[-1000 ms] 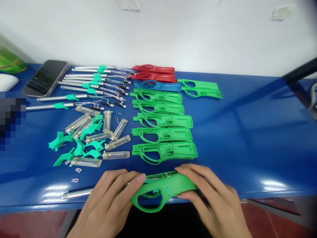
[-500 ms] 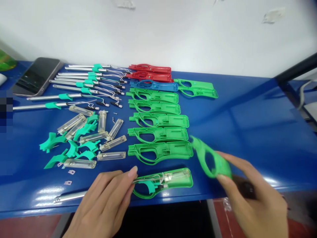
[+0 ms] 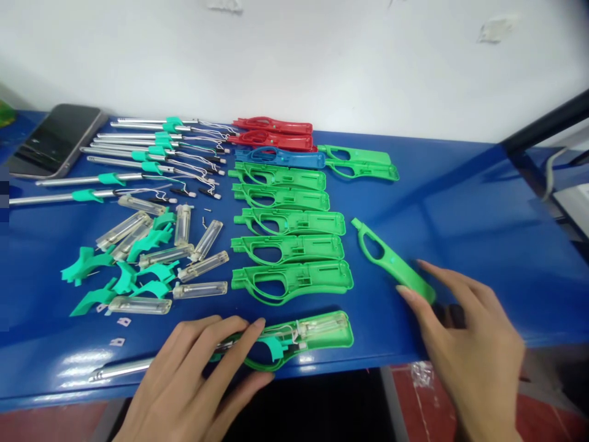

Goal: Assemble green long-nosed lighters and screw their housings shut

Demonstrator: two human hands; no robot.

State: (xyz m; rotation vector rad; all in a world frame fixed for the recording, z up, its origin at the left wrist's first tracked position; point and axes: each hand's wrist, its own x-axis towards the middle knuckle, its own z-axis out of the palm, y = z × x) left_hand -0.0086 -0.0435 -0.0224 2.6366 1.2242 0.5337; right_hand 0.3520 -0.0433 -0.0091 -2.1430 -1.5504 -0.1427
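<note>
At the table's front edge lies a green lighter shell (image 3: 326,341) holding a clear fuel tank, a teal trigger (image 3: 271,347) and wires. My left hand (image 3: 197,374) is closed over its left end, where a metal tube (image 3: 122,369) sticks out to the left. Another green shell half (image 3: 396,264) lies slanted on the table at the right. My right hand (image 3: 469,337) is beside its lower end, thumb and fingers apart. Several green shells (image 3: 317,277) are lined up behind the front one, open side up.
Clear tanks (image 3: 200,290) and teal triggers (image 3: 94,298) are scattered at the left. Behind them lie metal tubes with wires (image 3: 119,178) and a phone (image 3: 57,140). Red shells (image 3: 276,141), a blue shell (image 3: 289,158) and two green shells (image 3: 368,169) lie near the wall.
The green shell half from my right hand now lies on the table, and that hand has opened. My left hand's fingers have shifted on the front shell. The view has moved slightly.
</note>
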